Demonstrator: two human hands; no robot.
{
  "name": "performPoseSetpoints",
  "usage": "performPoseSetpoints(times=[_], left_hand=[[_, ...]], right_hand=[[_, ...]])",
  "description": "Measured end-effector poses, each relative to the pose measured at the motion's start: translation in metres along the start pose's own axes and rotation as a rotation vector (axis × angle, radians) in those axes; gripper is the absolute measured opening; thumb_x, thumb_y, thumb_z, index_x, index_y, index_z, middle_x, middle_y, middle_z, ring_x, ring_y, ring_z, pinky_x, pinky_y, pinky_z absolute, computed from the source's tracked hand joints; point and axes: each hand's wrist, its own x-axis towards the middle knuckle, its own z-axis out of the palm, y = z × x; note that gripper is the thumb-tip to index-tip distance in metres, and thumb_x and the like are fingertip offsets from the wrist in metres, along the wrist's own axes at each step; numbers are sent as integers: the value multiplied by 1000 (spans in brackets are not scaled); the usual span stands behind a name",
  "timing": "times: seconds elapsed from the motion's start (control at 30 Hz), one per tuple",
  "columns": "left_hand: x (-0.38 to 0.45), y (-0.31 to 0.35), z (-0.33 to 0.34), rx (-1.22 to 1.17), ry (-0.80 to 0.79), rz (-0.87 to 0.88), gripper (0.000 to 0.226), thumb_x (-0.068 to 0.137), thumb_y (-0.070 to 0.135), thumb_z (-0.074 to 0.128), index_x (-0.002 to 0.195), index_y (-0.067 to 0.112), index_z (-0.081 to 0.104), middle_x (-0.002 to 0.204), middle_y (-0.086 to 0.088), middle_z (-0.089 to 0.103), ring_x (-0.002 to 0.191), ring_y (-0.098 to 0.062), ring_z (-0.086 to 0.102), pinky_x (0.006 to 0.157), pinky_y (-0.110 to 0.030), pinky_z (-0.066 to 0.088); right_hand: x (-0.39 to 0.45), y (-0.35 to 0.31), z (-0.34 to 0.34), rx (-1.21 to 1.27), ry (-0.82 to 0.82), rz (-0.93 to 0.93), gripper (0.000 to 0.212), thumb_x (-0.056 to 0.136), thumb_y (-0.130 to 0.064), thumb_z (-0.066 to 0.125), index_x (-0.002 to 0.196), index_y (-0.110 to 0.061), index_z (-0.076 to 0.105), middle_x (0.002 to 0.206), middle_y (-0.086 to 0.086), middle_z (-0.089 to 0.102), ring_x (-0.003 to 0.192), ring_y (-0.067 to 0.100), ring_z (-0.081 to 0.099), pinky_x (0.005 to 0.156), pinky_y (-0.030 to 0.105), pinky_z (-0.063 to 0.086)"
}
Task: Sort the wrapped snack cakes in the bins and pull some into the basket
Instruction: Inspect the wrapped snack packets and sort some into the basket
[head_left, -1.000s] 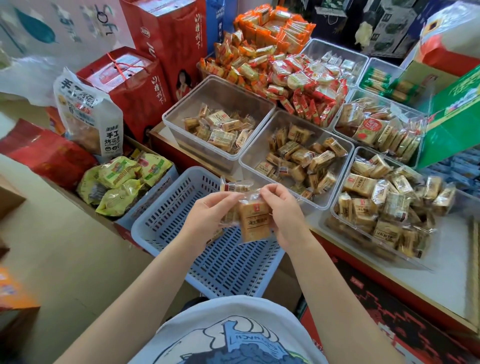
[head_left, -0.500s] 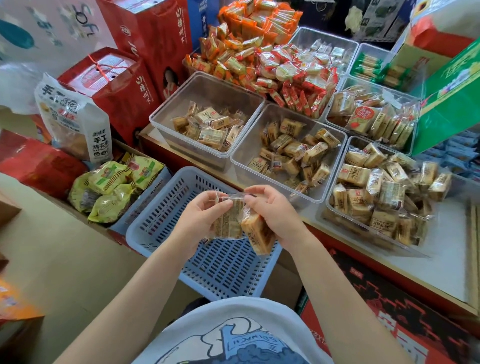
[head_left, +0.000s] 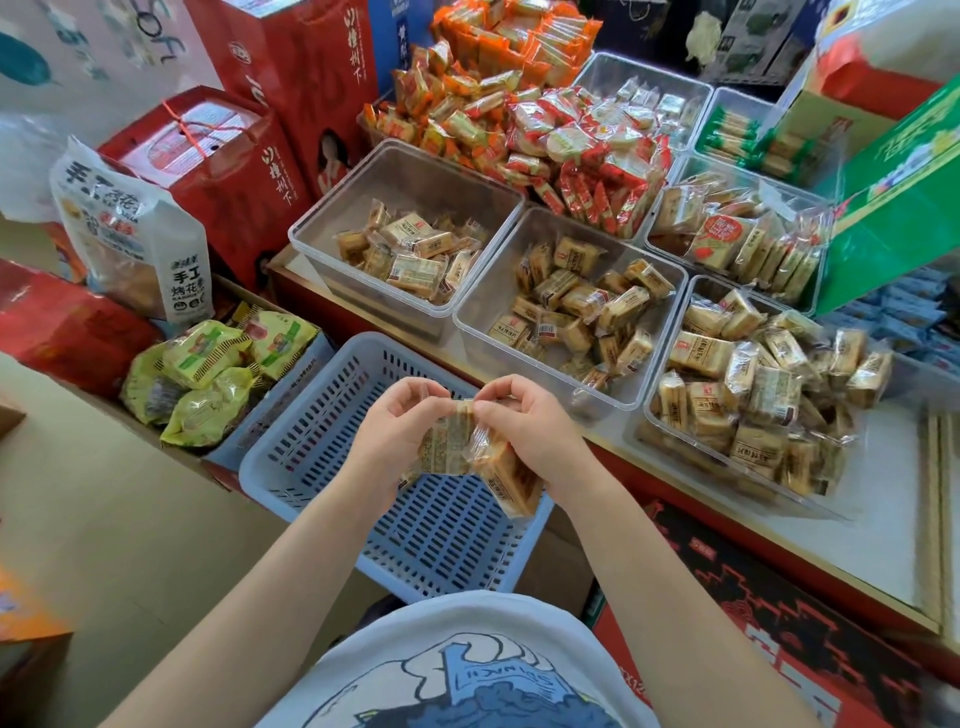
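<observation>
A: Head view — the only one. Both hands over the blue slotted basket (head_left: 332, 447), which sits below the front edge of the worktop (head_left: 878, 499). Left hand (head_left: 392, 423) pinches the top seam of one wrapped snack cake (head_left: 447, 449), fingers (head_left: 415, 387) curled in on the film. Right hand (head_left: 530, 423) pinches the seam of a second wrapped cake (head_left: 506, 475) that hangs tilted below its palm.

B: The two cakes touching?

A: Side by side and touching at the top, both held above the basket floor — not in it yet. Can't tell whether the wrappers are stuck together or just held together.

B: Bins?

A: Three clear bins of the same tan cakes on the worktop: left bin (head_left: 405, 208) thinly filled, middle bin (head_left: 571, 306) about half, right bin (head_left: 748, 384) heaped.

B: Risks?

A: Thin-seam pinches look weak; if the pair gets pulled apart sharply, my guess is that film tears or one cake slips out. The right-hand cake hangs close to the basket's near rim, so a careless drop could send it over the edge to the floor (head_left: 104, 519). The heaped right bin could also spill if an arm brushes it on the next reach.
</observation>
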Motion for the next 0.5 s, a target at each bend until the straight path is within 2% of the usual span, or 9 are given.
performPoseSetpoints(times=[0.17,0.23,0.3,0.37,0.43,0.5], left_hand=[[1,-2,6,123,57,54,8,95,21,70,88,18,71,84,-2,71,75,-13,67,61,-28,54],[2,-1,7,179,45,78,11,93,24,73,86,16,72,79,0,72,71,-10,66,63,-27,54],[3,-1,7,187,19,71,16,91,27,76,84,13,74,78,-4,74,70,-13,67,68,-31,56],[4,1,8,182,11,47,21,90,31,76,82,11,74,79,-10,75,72,-17,67,73,-38,57],[5,4,8,208,-39,25,22,89,34,77,83,12,74,76,-4,74,72,-13,68,68,-30,57],[7,10,6,261,-169,-5,18,85,31,80,91,16,72,77,3,74,74,-10,71,65,-24,57]], right_hand=[[3,0,-3,-21,27,5,6,97,-17,65,97,-11,66,78,2,69,73,16,65,77,38,58],[3,1,-8,-57,37,-1,7,99,-17,64,97,-10,66,76,3,68,70,17,62,72,34,57],[4,2,-12,-78,44,-11,8,100,-17,63,95,-12,66,74,2,67,69,17,60,69,31,55],[4,4,-14,-74,50,-12,9,101,-17,62,93,-15,66,73,0,67,69,17,61,71,33,55],[5,6,-15,-62,65,-8,10,101,-17,61,92,-16,65,73,0,68,71,18,62,75,39,57],[7,9,-17,-51,90,-5,10,101,-18,62,92,-17,66,77,4,68,74,21,62,78,43,58]])
